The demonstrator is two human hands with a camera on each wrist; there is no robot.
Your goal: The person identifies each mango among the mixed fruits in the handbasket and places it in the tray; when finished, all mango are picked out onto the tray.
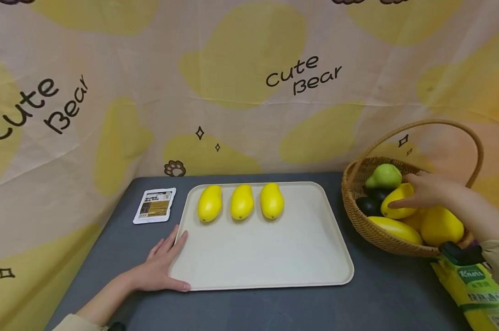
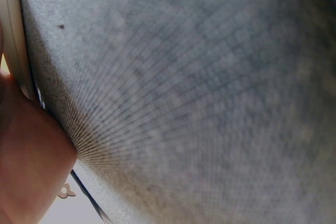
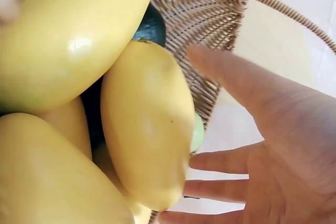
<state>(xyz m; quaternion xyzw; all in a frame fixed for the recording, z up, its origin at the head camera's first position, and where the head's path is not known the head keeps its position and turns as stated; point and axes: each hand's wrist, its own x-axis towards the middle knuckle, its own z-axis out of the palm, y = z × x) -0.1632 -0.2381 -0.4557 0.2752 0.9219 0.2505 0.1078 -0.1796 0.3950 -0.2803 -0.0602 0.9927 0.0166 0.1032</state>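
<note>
My left hand (image 1: 156,271) rests on the left rim of a cream tray (image 1: 266,253), its fingers spread along the edge and the thumb at the near corner. Three yellow mangoes stand in a row at the tray's far side: the left mango (image 1: 209,203), the middle mango (image 1: 242,202) and the right mango (image 1: 272,201). Over a wicker basket (image 1: 363,230), my right hand (image 1: 429,189) reaches down beside another yellow mango (image 3: 149,124). Its thumb is apart from that mango in the right wrist view, and the fingers stretch out along the other side.
More yellow fruit (image 1: 441,225), dark avocado-like fruit (image 1: 369,206) and a green pear (image 1: 385,176) fill the basket, whose handle (image 1: 444,122) arches above. A yellow-green Knorr bag (image 1: 481,289) lies in front of it. Left of the tray is a flat white packet (image 1: 155,205).
</note>
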